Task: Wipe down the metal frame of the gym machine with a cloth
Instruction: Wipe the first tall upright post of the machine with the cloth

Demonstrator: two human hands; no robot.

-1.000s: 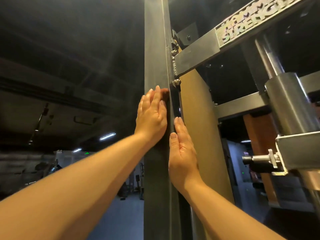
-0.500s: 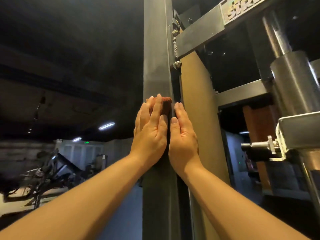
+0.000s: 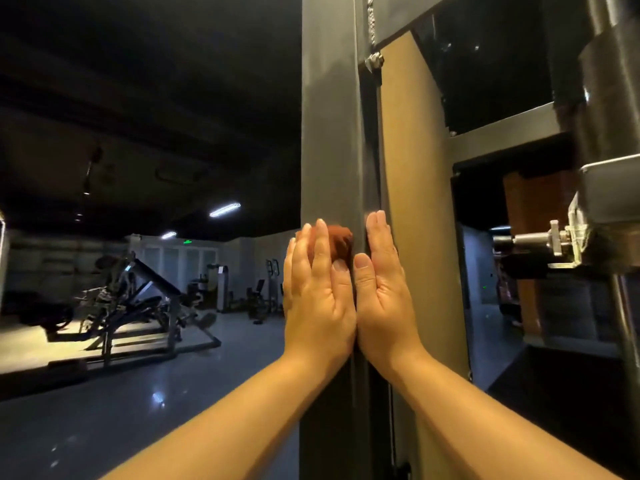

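Observation:
A tall grey metal upright of the gym machine fills the middle of the view. My left hand lies flat against its front face with straight fingers, pressing a reddish-brown cloth to the metal; only a bunched bit of cloth shows above my fingers. My right hand lies flat with straight fingers on the post's right edge, thumb beside my left hand. Both hands touch the post side by side.
A tan panel runs behind the upright. Grey cross bars and a steel pin with bracket stick out at right. Benches and other machines stand on the dark glossy floor at left.
Both hands have slid down the upright with the cloth, and the right hand came level with the left. The bolt and label bar rose toward the top of the view.

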